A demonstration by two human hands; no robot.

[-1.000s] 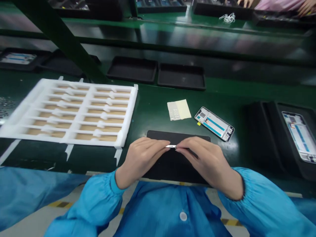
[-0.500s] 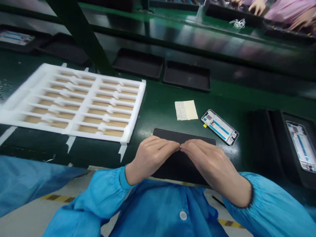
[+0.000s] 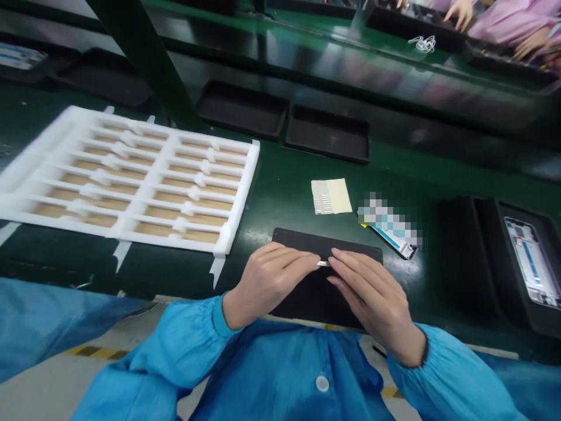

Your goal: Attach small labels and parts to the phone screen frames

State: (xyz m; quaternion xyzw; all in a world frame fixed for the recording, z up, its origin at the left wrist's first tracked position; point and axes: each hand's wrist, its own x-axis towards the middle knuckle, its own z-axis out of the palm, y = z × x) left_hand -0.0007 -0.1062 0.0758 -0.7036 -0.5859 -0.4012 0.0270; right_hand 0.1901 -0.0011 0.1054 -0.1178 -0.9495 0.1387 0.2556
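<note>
My left hand (image 3: pixel 267 280) and my right hand (image 3: pixel 368 295) meet over a black mat (image 3: pixel 307 292) at the near edge of the green bench. Both pinch a tiny silvery strip (image 3: pixel 323 264) between their fingertips; the strip is too small to name. Beyond the mat lies a small pale sticker sheet (image 3: pixel 331 196), and to its right a phone frame (image 3: pixel 390 225), partly blurred. A white foam tray (image 3: pixel 127 178) with rows of tan strips sits at the left.
Two shallow black trays (image 3: pixel 241 108) (image 3: pixel 328 133) stand behind the sticker sheet. A black tray at the right edge holds another phone frame (image 3: pixel 528 257). A dark green post (image 3: pixel 144 61) slants up at the left. Other people's hands (image 3: pixel 460 10) work at the far top right.
The fingertips closed together over the strip half a second ago and have parted a little, showing it again. The view shifted slightly to the left.
</note>
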